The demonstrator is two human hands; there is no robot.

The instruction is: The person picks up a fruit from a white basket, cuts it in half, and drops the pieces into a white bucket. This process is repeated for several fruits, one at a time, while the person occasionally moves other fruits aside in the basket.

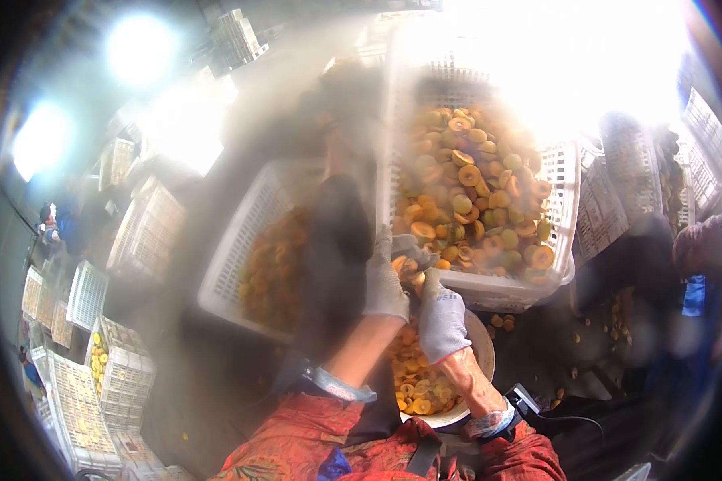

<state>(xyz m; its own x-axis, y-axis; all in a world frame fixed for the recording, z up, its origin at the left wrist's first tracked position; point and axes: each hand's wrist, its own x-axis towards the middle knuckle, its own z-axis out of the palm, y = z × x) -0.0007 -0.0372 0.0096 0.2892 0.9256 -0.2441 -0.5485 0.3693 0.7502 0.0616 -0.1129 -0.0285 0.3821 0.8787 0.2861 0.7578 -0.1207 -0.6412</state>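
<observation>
My left hand (387, 280), in a grey-white glove, has its fingers closed round orange fruit pieces (410, 271). Beside it my right hand (443, 315), gloved too, is closed against the same pieces, its fingertips near the left ones. Both hands are over a round white basin (489, 353) with cut orange fruit (419, 385) in it. Just beyond them stands a white plastic crate (565, 204) heaped with halved yellow-orange fruit (465, 192). Glare and haze blur the crate's far part.
A second white crate (217, 276) with fruit stands at the left, behind a dark-clothed leg. Stacked crates (128, 373) line the far left, more (630, 172) the right. Another person's dark sleeve (634, 248) is at the right. Fruit bits lie on the floor.
</observation>
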